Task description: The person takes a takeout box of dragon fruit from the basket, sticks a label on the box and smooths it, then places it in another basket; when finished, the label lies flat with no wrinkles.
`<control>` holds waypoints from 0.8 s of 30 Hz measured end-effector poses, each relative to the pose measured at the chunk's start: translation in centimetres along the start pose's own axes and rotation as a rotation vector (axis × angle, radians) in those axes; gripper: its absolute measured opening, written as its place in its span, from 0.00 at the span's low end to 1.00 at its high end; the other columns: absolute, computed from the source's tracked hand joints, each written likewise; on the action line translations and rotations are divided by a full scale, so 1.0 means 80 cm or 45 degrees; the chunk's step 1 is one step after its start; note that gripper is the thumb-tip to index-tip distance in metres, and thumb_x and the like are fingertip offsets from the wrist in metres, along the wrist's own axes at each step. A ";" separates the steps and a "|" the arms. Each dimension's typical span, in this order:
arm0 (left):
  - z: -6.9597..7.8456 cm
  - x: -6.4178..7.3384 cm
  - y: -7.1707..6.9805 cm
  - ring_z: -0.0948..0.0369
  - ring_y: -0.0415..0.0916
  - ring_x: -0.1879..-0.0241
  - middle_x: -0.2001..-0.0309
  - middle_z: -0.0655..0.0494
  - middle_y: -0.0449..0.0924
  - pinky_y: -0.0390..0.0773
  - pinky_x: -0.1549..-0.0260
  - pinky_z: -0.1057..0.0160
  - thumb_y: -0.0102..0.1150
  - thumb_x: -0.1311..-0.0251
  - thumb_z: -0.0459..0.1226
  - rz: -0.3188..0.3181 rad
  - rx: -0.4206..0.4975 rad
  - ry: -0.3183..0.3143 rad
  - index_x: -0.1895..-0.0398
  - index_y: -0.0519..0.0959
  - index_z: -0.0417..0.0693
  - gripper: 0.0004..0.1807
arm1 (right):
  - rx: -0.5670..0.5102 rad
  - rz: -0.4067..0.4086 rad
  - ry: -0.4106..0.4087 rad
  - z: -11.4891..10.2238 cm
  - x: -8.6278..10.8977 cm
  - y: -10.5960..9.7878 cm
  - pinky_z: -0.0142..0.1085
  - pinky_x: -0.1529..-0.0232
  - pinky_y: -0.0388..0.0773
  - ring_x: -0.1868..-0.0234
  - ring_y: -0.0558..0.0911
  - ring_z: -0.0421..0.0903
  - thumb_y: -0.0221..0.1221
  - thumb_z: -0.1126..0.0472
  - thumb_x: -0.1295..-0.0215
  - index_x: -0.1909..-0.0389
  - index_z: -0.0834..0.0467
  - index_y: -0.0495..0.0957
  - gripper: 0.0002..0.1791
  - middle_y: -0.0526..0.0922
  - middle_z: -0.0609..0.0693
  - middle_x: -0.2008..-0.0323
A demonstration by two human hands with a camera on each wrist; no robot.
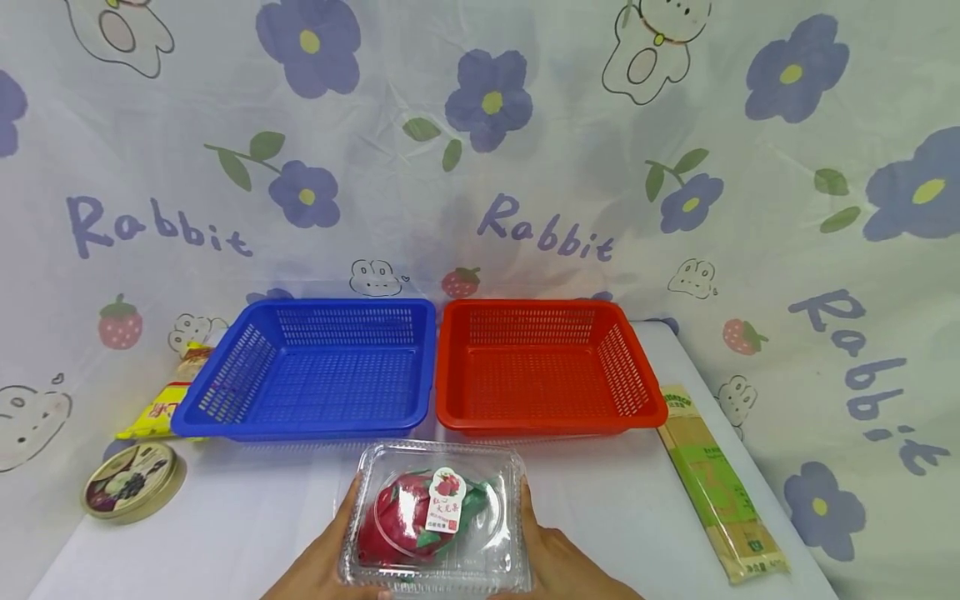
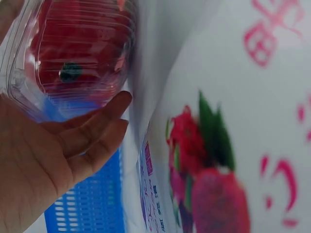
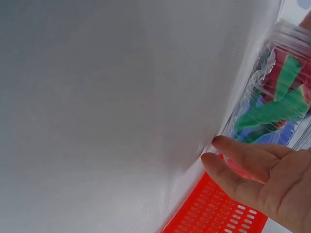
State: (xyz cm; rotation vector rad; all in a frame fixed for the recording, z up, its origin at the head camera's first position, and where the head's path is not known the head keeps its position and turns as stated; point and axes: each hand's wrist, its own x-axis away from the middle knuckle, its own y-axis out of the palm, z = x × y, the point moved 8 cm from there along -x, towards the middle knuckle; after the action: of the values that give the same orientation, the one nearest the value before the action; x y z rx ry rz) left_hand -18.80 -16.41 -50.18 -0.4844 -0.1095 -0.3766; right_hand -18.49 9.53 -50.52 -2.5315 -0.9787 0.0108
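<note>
A clear plastic clamshell box (image 1: 491,554) holds a red dragon fruit (image 1: 396,518) with green scales; a white label (image 1: 447,500) is on its lid. My left hand (image 1: 324,548) grips the box's left side, thumb at the near edge. On the opposite side my right hand (image 1: 561,560) holds it likewise. In the left wrist view, fingers (image 2: 95,145) lie along the box's wall. The right wrist view shows the box (image 3: 272,97) beside my right fingers (image 3: 243,160). Just beyond the box stand a blue basket (image 1: 300,432) and a red basket (image 1: 551,423).
A round tin (image 1: 133,482) and a yellow snack bag (image 1: 167,408) lie at the left. A long green-and-tan packet (image 1: 720,492) lies at the right. A patterned cloth (image 1: 390,192) hangs behind the baskets. A white surface printed with dragon fruit (image 2: 218,160) fills the left wrist view's right side.
</note>
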 end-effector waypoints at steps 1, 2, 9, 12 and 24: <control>0.000 -0.001 0.001 0.56 0.75 0.39 0.25 0.37 0.52 0.78 0.51 0.66 0.78 0.56 0.40 -0.004 0.037 0.001 0.22 0.26 0.72 0.74 | 0.024 0.007 -0.006 0.000 0.001 -0.001 0.37 0.51 0.82 0.52 0.84 0.33 0.66 0.41 0.43 0.26 0.40 0.12 0.71 0.81 0.37 0.44; 0.000 -0.001 0.002 0.59 0.76 0.40 0.25 0.38 0.52 0.78 0.51 0.67 0.78 0.56 0.39 -0.010 0.068 0.005 0.22 0.26 0.72 0.74 | 0.039 0.011 -0.010 0.000 0.002 -0.001 0.37 0.51 0.82 0.53 0.84 0.33 0.66 0.41 0.43 0.26 0.41 0.12 0.71 0.81 0.37 0.45; 0.019 0.003 -0.007 0.53 0.66 0.33 0.24 0.35 0.48 0.73 0.48 0.68 0.81 0.61 0.42 0.080 -0.062 0.152 0.20 0.28 0.65 0.76 | -0.026 0.027 0.041 -0.006 0.007 -0.002 0.37 0.55 0.82 0.57 0.85 0.34 0.67 0.42 0.43 0.27 0.36 0.13 0.70 0.83 0.38 0.49; 0.032 0.006 -0.012 0.60 0.61 0.30 0.24 0.31 0.47 0.74 0.47 0.67 0.82 0.62 0.42 0.146 -0.145 0.304 0.20 0.29 0.58 0.77 | -0.078 0.031 0.099 -0.010 0.009 -0.004 0.37 0.54 0.83 0.56 0.85 0.34 0.68 0.41 0.44 0.28 0.31 0.13 0.70 0.82 0.37 0.48; 0.033 0.005 -0.006 0.69 0.70 0.38 0.24 0.36 0.48 0.74 0.49 0.69 0.80 0.60 0.37 0.070 0.129 0.200 0.20 0.29 0.66 0.75 | -0.091 0.071 0.187 -0.019 0.013 -0.015 0.49 0.49 0.81 0.55 0.84 0.35 0.70 0.40 0.48 0.30 0.29 0.09 0.74 0.78 0.43 0.43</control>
State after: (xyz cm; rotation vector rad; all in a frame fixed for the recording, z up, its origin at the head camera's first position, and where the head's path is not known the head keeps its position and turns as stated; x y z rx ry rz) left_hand -18.66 -15.70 -47.59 -0.3558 0.0364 -0.3523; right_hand -18.24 10.38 -48.51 -2.5814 -0.8653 -0.1945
